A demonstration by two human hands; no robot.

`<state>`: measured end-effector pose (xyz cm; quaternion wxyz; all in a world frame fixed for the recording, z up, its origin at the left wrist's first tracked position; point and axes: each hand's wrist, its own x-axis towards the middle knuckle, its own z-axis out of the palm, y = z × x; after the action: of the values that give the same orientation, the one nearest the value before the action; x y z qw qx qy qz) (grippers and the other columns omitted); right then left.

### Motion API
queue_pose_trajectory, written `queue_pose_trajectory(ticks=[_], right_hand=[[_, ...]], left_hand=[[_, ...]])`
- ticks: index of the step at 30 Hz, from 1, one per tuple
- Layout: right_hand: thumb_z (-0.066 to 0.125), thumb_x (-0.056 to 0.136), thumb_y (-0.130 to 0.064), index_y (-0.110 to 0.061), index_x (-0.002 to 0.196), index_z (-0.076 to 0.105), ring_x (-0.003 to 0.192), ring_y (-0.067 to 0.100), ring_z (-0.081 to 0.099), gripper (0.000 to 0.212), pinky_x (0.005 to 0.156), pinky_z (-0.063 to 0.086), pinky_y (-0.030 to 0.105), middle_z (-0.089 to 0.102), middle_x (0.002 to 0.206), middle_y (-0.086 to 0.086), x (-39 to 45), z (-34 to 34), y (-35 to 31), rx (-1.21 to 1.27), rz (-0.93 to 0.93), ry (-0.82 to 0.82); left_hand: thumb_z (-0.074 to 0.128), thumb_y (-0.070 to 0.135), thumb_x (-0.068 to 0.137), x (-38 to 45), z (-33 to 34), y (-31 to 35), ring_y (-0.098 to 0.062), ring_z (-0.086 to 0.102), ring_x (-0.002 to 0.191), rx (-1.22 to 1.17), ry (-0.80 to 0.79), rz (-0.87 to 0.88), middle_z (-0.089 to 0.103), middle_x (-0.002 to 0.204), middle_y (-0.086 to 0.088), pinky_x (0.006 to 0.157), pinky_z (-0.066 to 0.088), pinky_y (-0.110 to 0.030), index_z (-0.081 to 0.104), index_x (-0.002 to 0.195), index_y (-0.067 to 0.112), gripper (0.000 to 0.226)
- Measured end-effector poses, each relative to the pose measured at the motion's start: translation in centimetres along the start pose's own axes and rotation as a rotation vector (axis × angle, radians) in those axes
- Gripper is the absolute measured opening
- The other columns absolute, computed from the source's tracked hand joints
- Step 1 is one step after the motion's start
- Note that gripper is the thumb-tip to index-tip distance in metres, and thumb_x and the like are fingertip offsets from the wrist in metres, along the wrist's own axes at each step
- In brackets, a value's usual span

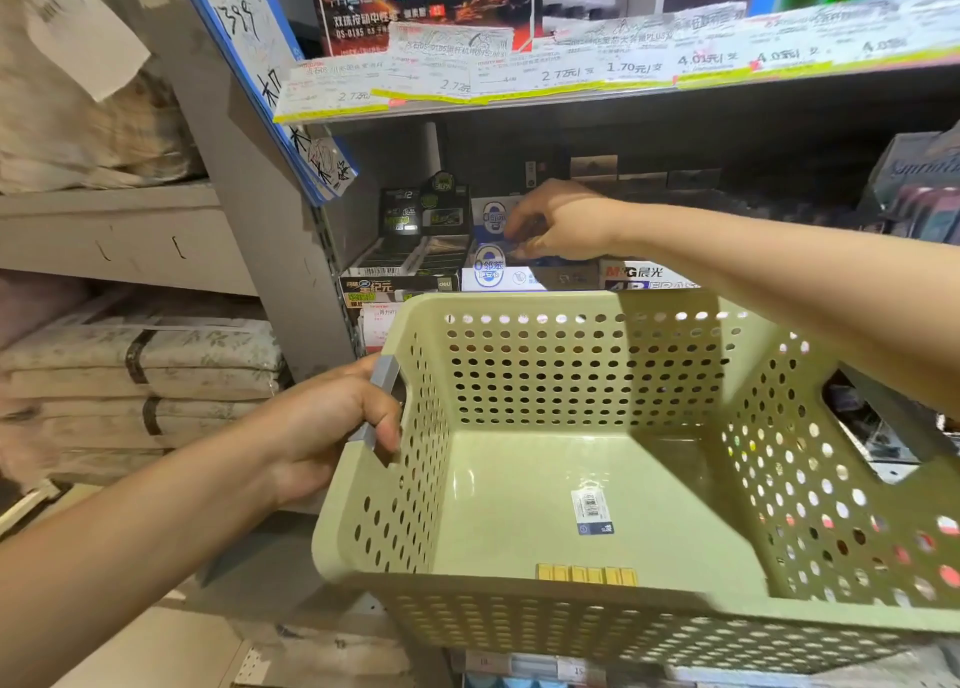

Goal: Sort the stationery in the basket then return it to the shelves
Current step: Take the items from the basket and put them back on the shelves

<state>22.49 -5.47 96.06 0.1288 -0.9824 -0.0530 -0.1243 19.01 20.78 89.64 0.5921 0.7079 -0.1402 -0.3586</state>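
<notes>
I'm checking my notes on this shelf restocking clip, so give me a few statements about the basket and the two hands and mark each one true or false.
1. The left hand grips the grey handle of the basket. True.
2. The basket is piled full of pens. False: its floor is nearly bare, with only a small barcode label and a yellow strip near the front wall.
3. The right hand reaches over the basket to the boxes on the shelf. True.
4. The basket is dark blue. False: it is pale green with round holes in its walls.
5. The right hand's fingers are by a blue and white box. True.
</notes>
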Motion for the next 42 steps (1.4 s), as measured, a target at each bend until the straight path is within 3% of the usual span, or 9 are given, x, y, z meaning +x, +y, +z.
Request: queue_pose_trajectory(ticks=[12, 18, 24, 28, 31, 33, 36, 38, 42], right_hand=[[0.066, 0.084, -0.013, -0.012, 0.108, 0.071, 0.093, 0.020, 0.063, 0.024, 0.079, 0.050, 0.025, 0.068, 0.109, 0.006, 0.7, 0.9, -0.7, 0.120, 0.099, 0.008], [0.061, 0.087, -0.011, -0.017, 0.110, 0.070, 0.087, 0.015, 0.060, 0.026, 0.069, 0.045, 0.021, 0.068, 0.108, 0.002, 0.3, 0.4, -0.1, 0.149, 0.096, -0.052], [0.069, 0.083, -0.013, -0.013, 0.104, 0.073, 0.085, 0.014, 0.059, 0.021, 0.074, 0.045, 0.022, 0.070, 0.103, 0.004, 0.6, 1.0, 0.5, 0.158, 0.101, 0.005], [0.062, 0.089, -0.016, -0.009, 0.108, 0.071, 0.084, 0.013, 0.057, 0.023, 0.072, 0.043, 0.020, 0.070, 0.108, 0.007, 0.3, 1.3, 0.4, 0.077, 0.066, 0.011], [0.052, 0.095, -0.019, -0.011, 0.119, 0.065, 0.095, 0.016, 0.055, 0.029, 0.073, 0.039, 0.018, 0.063, 0.121, 0.007, -0.8, 1.0, 0.0, 0.028, 0.041, 0.017], [0.050, 0.095, -0.019, -0.014, 0.123, 0.061, 0.108, 0.018, 0.054, 0.031, 0.080, 0.037, 0.018, 0.057, 0.128, 0.004, -1.9, 0.7, -0.3, 0.007, 0.037, 0.123], [0.055, 0.089, -0.015, -0.013, 0.108, 0.067, 0.087, 0.009, 0.058, 0.023, 0.069, 0.039, 0.008, 0.066, 0.110, 0.002, -4.7, 0.4, -1.0, 0.043, -0.045, 0.325], [0.058, 0.085, -0.013, -0.013, 0.092, 0.068, 0.067, 0.005, 0.053, 0.012, 0.059, 0.037, 0.007, 0.068, 0.090, 0.002, -7.0, 0.2, -1.8, 0.102, -0.083, 0.340], [0.058, 0.084, -0.012, -0.008, 0.080, 0.068, 0.056, 0.006, 0.049, 0.011, 0.055, 0.038, 0.009, 0.064, 0.071, 0.001, -11.0, 0.8, -3.1, 0.084, -0.094, 0.019]], left_hand=[[0.045, -0.008, 0.042, 0.3, -0.3, 0.0, -0.044, 0.065, 0.087, 0.016, -0.024, 0.002, 0.069, 0.099, -0.023, 0.070, 0.051, -0.054, 0.066, 0.103, 0.026, 0.073], [0.044, -0.008, 0.042, 0.3, -0.5, -0.1, -0.042, 0.064, 0.086, 0.021, -0.014, 0.016, 0.071, 0.092, -0.020, 0.073, 0.049, -0.051, 0.068, 0.097, 0.027, 0.069], [0.043, -0.008, 0.042, 0.3, -0.4, -0.1, -0.042, 0.065, 0.084, 0.022, -0.013, 0.016, 0.071, 0.093, -0.020, 0.068, 0.051, -0.049, 0.068, 0.099, 0.028, 0.072], [0.044, -0.009, 0.042, 0.2, -0.5, 0.0, -0.045, 0.063, 0.091, 0.025, -0.014, 0.019, 0.070, 0.097, -0.022, 0.072, 0.050, -0.052, 0.067, 0.098, 0.028, 0.072], [0.046, -0.011, 0.042, 0.1, -0.5, 0.2, -0.045, 0.062, 0.092, 0.033, -0.022, 0.012, 0.069, 0.099, -0.022, 0.072, 0.050, -0.052, 0.067, 0.099, 0.027, 0.072], [0.046, -0.012, 0.041, 0.1, -0.6, 0.3, -0.044, 0.063, 0.091, 0.048, -0.025, 0.016, 0.069, 0.099, -0.022, 0.073, 0.050, -0.053, 0.068, 0.096, 0.028, 0.072], [0.043, -0.015, 0.051, 0.0, -0.5, 0.2, -0.041, 0.062, 0.092, 0.098, -0.038, 0.036, 0.070, 0.097, -0.020, 0.077, 0.049, -0.052, 0.067, 0.095, 0.026, 0.065], [0.033, -0.019, 0.066, -0.1, -0.4, 0.1, -0.038, 0.062, 0.085, 0.123, -0.059, 0.052, 0.069, 0.090, -0.018, 0.071, 0.051, -0.045, 0.066, 0.093, 0.024, 0.060], [0.029, -0.020, 0.069, -0.2, -0.1, -0.4, -0.035, 0.061, 0.079, 0.152, -0.089, 0.062, 0.068, 0.082, -0.016, 0.069, 0.052, -0.042, 0.066, 0.092, 0.021, 0.060]])
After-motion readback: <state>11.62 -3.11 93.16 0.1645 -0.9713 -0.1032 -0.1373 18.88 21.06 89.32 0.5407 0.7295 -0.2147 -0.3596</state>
